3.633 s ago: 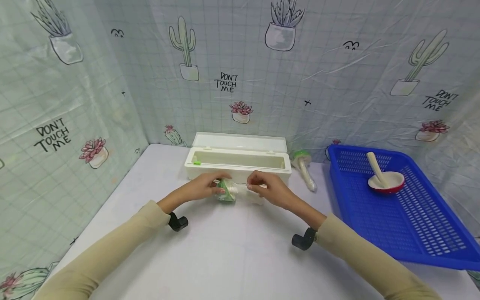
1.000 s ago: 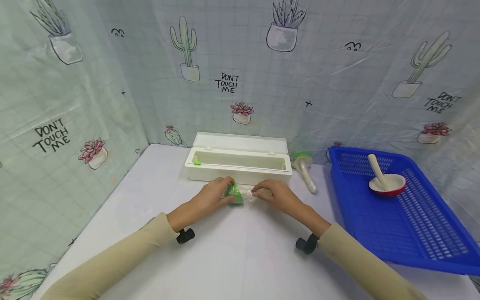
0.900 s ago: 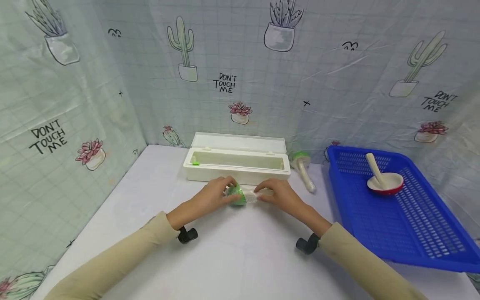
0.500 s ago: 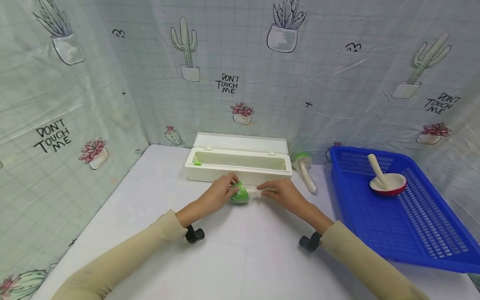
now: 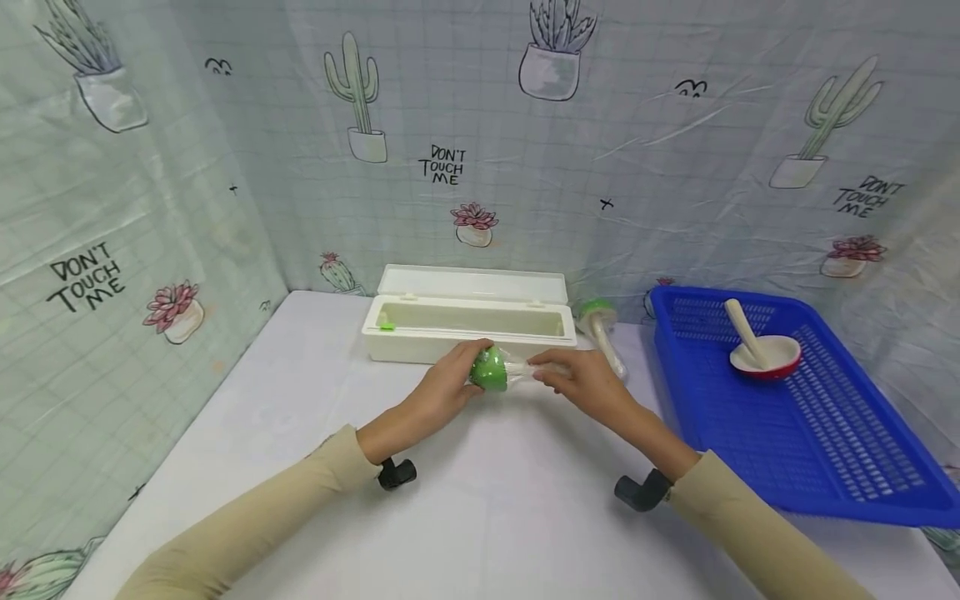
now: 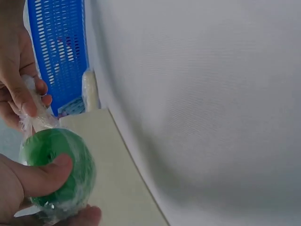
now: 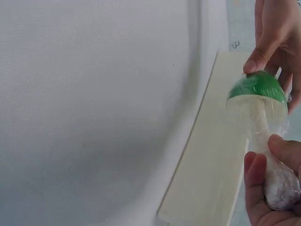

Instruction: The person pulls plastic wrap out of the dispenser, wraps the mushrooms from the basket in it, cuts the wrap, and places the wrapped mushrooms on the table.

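Note:
A small green bowl (image 5: pixel 490 369) with a white inside is wrapped in clear plastic film, a pale handle sticking out of it. My left hand (image 5: pixel 444 387) grips the bowl from the left, thumb pressed on its green outside in the left wrist view. From the other side my right hand (image 5: pixel 588 385) pinches the film-covered handle (image 7: pixel 260 117), where the film (image 7: pixel 281 186) bunches toward a rounded end. Both hands are just in front of the long white box (image 5: pixel 465 346), whose lid stands raised and which has a green slider (image 5: pixel 387 327) on its edge.
A second wrapped green bowl with a handle (image 5: pixel 600 327) lies right of the box. Further right, a blue plastic basket (image 5: pixel 720 433) holds a red-and-white bowl (image 5: pixel 783 354) with a pale spoon (image 5: pixel 744 332) in it. A printed curtain (image 5: pixel 525 217) hangs behind the white table (image 5: pixel 480 517).
Both hands have moved rightward with the bowl and lifted it a little. Its green outside has turned more into view, and the loose film has been drawn in around the handle.

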The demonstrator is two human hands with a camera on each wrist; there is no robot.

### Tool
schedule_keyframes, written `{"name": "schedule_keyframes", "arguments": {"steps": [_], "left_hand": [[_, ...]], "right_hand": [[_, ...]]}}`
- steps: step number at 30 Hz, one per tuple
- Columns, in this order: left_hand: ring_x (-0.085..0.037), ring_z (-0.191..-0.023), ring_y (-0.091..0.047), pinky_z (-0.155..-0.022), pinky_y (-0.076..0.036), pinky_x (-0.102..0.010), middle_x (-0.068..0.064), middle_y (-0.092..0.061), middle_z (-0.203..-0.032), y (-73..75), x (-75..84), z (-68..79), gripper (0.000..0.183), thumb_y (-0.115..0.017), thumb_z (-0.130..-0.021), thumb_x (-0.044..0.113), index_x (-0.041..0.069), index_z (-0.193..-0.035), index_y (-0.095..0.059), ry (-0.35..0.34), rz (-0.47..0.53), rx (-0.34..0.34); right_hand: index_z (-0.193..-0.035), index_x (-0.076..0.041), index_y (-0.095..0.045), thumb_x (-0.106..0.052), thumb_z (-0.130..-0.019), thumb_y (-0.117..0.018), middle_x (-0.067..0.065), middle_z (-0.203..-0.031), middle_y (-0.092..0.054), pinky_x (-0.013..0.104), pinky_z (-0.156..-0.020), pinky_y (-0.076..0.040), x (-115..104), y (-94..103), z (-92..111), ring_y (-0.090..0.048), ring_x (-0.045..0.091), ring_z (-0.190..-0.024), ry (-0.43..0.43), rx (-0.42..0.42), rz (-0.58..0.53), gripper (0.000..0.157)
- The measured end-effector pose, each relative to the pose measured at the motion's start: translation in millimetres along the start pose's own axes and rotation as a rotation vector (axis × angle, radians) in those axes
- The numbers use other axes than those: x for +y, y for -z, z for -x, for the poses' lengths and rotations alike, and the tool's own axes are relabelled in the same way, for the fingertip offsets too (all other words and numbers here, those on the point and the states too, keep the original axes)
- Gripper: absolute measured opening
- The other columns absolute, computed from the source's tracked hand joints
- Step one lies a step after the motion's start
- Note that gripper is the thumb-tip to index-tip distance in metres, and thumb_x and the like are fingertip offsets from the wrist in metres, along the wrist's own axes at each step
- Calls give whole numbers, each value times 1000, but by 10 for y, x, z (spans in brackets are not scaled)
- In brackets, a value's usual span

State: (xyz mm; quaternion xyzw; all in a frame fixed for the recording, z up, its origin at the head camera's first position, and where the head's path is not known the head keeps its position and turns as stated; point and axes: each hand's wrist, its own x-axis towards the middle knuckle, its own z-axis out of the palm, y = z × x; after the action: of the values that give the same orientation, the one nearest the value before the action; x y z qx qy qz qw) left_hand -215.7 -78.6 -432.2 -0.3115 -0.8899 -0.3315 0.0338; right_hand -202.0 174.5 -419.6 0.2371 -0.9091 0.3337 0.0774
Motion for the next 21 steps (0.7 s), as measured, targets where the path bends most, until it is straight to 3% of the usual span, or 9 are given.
{"name": "schedule_keyframes", "arguments": {"steps": [6, 11, 15, 21], "left_hand": [[-33, -141, -45, -114, -41, -42, -18, -44, -153, 8, 67, -99, 69, -67, -90, -13, 2, -152, -40, -102, -13, -20], [-33, -136, -50, -109, -47, -41, -19, -42, -154, 6, 154, -249, 65, -73, -94, 6, 4, -152, -44, -170, -11, -47], [-33, -136, -49, -106, -48, -46, -19, -38, -156, 16, 231, -403, 57, -66, -101, 27, 9, -152, -48, -194, 33, -80], [-29, -135, -50, -105, -48, -42, -14, -48, -148, -8, 292, -660, 41, -56, -106, 22, 11, -145, -57, -280, 111, -106]], "right_hand": [[-120, -11, -75, -21, -97, -71, 6, -115, -75, 35, -73, -58, -90, 104, 113, -72, 20, -94, -42, -9, 79, 25], [-120, -9, -74, -16, -98, -70, 8, -114, -75, 42, -77, -60, -99, 225, 223, -72, 27, -97, -98, 8, 109, 24], [-124, -5, -71, -10, -99, -66, 13, -119, -72, 47, -82, -60, -98, 368, 309, -70, 34, -106, -154, -7, 93, 26], [-123, -3, -69, -4, -97, -65, 16, -119, -72, 48, -81, -60, -108, 556, 433, -70, 35, -104, -188, 17, 104, 27]]}}
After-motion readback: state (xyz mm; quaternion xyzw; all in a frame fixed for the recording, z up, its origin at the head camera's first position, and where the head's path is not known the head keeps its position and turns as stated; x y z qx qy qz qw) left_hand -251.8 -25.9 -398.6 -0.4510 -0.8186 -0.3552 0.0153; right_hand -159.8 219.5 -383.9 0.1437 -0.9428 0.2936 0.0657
